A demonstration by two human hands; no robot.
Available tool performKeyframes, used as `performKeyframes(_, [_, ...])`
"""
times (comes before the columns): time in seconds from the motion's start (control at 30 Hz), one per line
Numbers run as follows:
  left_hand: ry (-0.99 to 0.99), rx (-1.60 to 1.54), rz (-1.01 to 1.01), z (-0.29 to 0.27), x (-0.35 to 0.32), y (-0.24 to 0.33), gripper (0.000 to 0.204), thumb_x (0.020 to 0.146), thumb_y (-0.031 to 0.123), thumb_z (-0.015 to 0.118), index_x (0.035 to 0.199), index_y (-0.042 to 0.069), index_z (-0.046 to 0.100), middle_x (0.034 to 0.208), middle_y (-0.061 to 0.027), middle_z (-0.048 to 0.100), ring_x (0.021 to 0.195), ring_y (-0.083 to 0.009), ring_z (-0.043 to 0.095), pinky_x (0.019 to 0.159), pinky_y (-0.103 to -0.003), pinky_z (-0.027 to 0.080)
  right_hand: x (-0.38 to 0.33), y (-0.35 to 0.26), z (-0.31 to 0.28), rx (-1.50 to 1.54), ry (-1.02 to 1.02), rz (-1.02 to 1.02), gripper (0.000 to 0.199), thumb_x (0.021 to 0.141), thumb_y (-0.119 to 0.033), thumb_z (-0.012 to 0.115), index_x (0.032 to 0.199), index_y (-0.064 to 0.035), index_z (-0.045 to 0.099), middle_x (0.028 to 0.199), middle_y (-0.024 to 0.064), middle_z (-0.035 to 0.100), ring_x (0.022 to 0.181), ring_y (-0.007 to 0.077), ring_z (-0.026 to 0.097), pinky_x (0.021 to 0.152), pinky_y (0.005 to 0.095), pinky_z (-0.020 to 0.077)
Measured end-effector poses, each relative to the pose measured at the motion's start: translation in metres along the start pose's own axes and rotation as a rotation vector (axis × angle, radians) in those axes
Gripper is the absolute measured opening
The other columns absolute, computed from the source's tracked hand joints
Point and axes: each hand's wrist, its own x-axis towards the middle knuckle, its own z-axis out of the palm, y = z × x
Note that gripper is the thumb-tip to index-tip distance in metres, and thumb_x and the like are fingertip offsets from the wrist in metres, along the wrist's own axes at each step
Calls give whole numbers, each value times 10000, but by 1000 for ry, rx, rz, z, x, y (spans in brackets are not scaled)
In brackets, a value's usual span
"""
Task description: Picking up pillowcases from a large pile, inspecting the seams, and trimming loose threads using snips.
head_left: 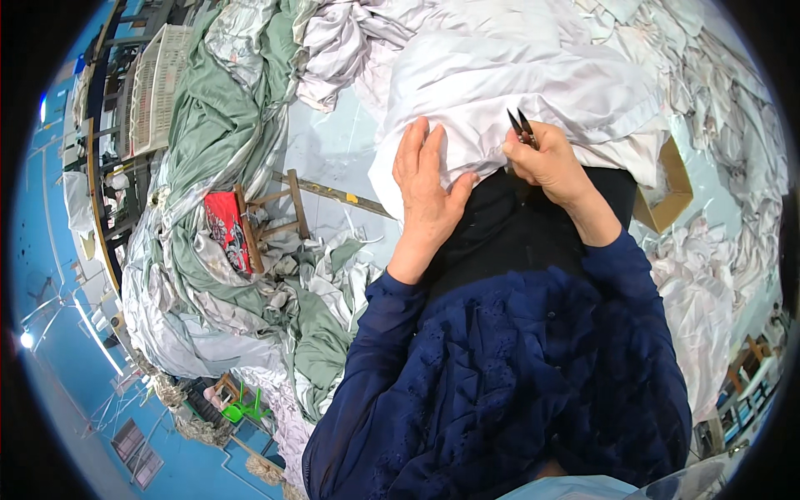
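White fabric [517, 79] lies bunched across my lap and spreads away from me. On its near left part rests my left hand [427, 179], flat, with the fingers stretched out and the thumb apart. My right hand [546, 162] is closed around a small pair of thread snips [522, 129], whose dark pointed blades stick up and away from me, slightly parted. The snips are just over the near edge of the white fabric. Their handles are mostly hidden inside my fingers.
Green and white cloth [221, 117] is heaped on the left, near a small wooden stool [292, 204] with red patterned fabric [225, 229]. A cream plastic crate [158, 87] stands at the far left. A cardboard box [667, 192] sits beside my right knee, with pale cloth [700, 283] piled around.
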Motion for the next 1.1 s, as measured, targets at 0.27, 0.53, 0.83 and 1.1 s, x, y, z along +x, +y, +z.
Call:
performKeyframes(0.27, [89, -13, 95, -5, 7, 10, 601, 680, 136, 852, 1240, 51, 652, 1276, -152, 586, 1192, -352, 542, 1020, -457, 395, 2, 12, 11, -58, 103, -192, 176, 972, -191, 678, 954, -20, 640, 752, -8, 605, 644, 57, 565, 597, 219, 450])
performKeyframes(0.53, [-2, 133, 229, 0, 17, 21, 238, 714, 35, 818, 935, 73, 736, 873, -56, 633, 814, -253, 641, 671, -373, 516, 2, 19, 7, 22, 129, -179, 192, 982, -183, 671, 1017, 5, 659, 786, -6, 632, 627, 46, 565, 575, 205, 462])
performKeyframes(0.83, [7, -90, 1, 8, 11, 19, 78, 832, -22, 690, 836, 38, 641, 814, -111, 598, 660, -340, 624, 585, -428, 499, -5, 27, 1, 12, 186, -127, 159, 974, -168, 672, 939, -13, 661, 714, -18, 607, 583, 35, 525, 529, 203, 409])
performKeyframes(1.1, [0, -221, -84, 5, 7, 19, 69, 875, -27, 641, 885, 21, 593, 805, -145, 592, 665, -330, 613, 598, -405, 484, -18, 34, 16, 69, 300, 39, 213, 940, -183, 745, 792, -78, 633, 658, -87, 530, 569, 11, 426, 507, 218, 324])
